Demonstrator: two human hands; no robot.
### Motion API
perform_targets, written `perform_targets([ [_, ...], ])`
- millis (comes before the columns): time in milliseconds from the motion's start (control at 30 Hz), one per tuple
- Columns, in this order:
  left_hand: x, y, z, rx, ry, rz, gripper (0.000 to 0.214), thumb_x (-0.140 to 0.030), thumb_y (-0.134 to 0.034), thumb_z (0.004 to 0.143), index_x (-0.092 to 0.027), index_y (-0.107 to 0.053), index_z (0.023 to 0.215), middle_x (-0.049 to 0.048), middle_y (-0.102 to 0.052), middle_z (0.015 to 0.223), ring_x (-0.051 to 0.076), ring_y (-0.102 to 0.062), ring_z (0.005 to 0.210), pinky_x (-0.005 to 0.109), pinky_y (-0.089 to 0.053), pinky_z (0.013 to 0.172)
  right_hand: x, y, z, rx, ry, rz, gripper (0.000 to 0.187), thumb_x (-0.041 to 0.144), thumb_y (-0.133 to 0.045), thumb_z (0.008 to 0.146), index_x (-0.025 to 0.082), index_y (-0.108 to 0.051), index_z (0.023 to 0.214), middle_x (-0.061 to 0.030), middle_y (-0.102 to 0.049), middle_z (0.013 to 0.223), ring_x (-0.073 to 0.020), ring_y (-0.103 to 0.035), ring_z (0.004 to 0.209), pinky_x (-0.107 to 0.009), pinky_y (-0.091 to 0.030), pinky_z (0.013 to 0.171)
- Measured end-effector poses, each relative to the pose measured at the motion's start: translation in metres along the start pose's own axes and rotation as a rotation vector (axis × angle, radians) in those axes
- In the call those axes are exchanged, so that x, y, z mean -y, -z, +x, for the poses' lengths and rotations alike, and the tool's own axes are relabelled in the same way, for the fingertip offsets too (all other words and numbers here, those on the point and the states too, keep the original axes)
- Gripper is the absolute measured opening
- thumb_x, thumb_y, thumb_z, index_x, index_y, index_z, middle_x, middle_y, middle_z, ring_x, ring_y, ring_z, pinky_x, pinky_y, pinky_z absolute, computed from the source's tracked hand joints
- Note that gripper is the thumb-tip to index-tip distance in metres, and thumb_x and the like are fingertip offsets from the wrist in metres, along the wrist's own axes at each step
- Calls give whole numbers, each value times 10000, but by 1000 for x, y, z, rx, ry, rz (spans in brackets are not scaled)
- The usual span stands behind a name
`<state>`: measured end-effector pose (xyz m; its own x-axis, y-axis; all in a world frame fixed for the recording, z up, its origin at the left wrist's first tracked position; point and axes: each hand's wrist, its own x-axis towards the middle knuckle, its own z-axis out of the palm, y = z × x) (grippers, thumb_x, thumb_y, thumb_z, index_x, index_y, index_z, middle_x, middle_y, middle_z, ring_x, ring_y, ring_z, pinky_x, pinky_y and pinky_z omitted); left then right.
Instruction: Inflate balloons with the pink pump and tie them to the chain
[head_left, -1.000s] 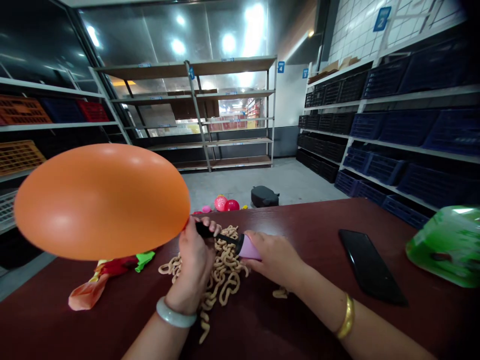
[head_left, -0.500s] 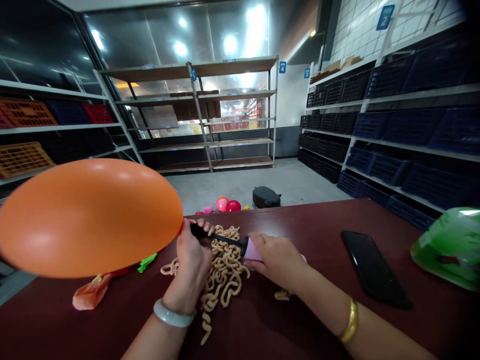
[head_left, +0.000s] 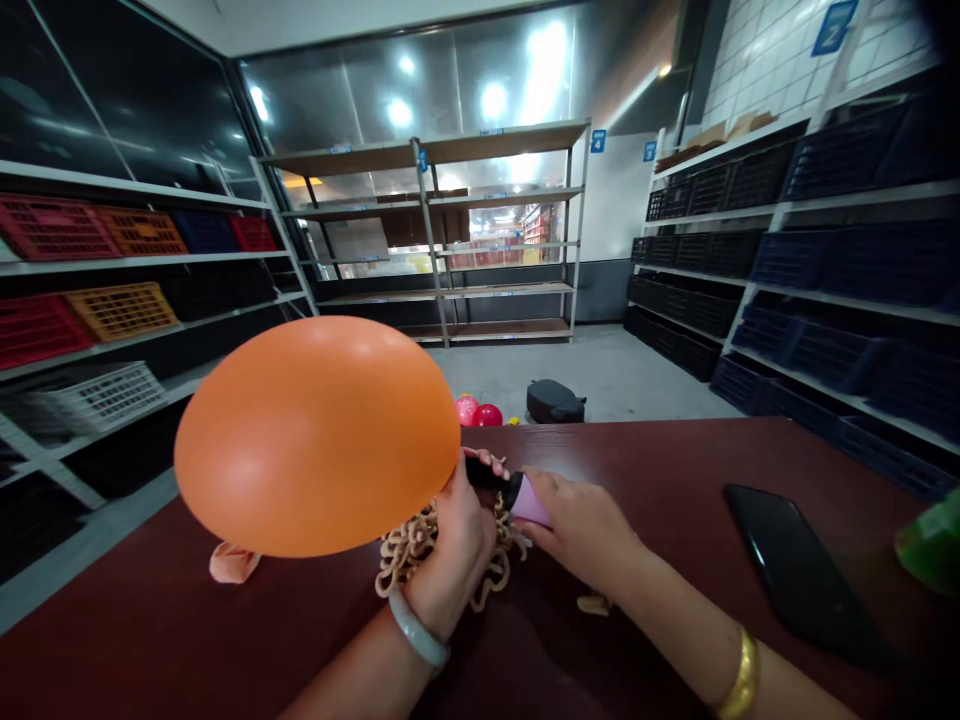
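Observation:
A big inflated orange balloon (head_left: pixel 319 435) floats just above the dark red table (head_left: pixel 660 470), left of centre. My left hand (head_left: pixel 457 545) is closed around the balloon's neck and the black nozzle of a hand pump. My right hand (head_left: pixel 581 530) grips the pump's pink barrel (head_left: pixel 531 500), pushed close up to the left hand. Under both hands lies a heap of beige chain links (head_left: pixel 409 550).
A black phone (head_left: pixel 799 575) lies on the table to the right, with a green object (head_left: pixel 934 545) at the right edge. A limp peach balloon (head_left: pixel 234 562) lies left. On the floor beyond are small red balloons (head_left: pixel 478 411) and a dark bag (head_left: pixel 555 402). Shelves with crates line both sides.
My right hand has pushed the pink barrel in toward the left hand, so the black rod no longer shows. The view has swung left, shifting the balloon and hands rightward in the frame.

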<state>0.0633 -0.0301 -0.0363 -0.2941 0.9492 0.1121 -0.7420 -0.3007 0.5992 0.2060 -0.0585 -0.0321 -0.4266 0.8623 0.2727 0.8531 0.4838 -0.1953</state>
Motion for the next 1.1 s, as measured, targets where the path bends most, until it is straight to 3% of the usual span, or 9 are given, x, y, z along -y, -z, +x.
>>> perform_targets([
  [133,-5,-1,1,-25,26,13,221,-366,-647,805,-191,-519,761,-10,-545,636,137,-540,551,290,-475,580,-1,-4,0,-11,9,9,651,493,-572,875,207,-359,1420,-117,-660,1107,-279,-649,979,-378,-481,791],
  [300,-14,9,17,-125,-47,30,216,-307,-664,763,-177,-500,711,-7,-583,646,133,-572,567,302,-495,644,-6,-3,-1,19,35,-45,702,492,-520,903,334,-197,1506,-69,-666,1043,-257,-669,879,-350,-479,713],
  [500,-31,25,39,-251,-105,66,202,-274,-681,747,-156,-524,695,12,-641,704,123,-619,654,272,-491,691,-28,2,0,-34,-25,-65,600,522,-496,907,328,-330,1449,-72,-658,1115,-273,-655,955,-369,-478,741],
  [700,-39,27,41,-210,-83,175,266,-332,-694,718,-170,-487,684,-2,-640,706,106,-602,608,231,-466,611,-67,4,5,-10,-244,-217,503,438,-536,888,200,-467,1325,-124,-663,1085,-295,-638,994,-379,-467,759],
  [933,-43,19,38,-70,18,249,296,-326,-562,794,-195,-367,614,-13,-547,597,93,-506,490,196,-371,466,-102,4,0,144,-455,-267,513,468,-654,808,169,-548,1210,-154,-659,1066,-317,-632,986,-383,-456,759],
  [1000,-43,18,37,-30,41,273,305,-331,-562,793,-199,-353,614,-12,-530,597,92,-480,473,192,-325,428,-106,4,0,110,-459,-268,562,453,-692,785,145,-556,1235,-176,-636,1119,-330,-608,1025,-405,-455,799],
  [1100,-42,14,33,14,61,335,312,-349,-572,785,-198,-357,615,-9,-517,599,88,-444,460,185,-272,402,-99,8,4,-95,-334,-174,511,403,-668,819,151,-582,1256,-170,-598,1207,-319,-547,1121,-435,-421,921],
])
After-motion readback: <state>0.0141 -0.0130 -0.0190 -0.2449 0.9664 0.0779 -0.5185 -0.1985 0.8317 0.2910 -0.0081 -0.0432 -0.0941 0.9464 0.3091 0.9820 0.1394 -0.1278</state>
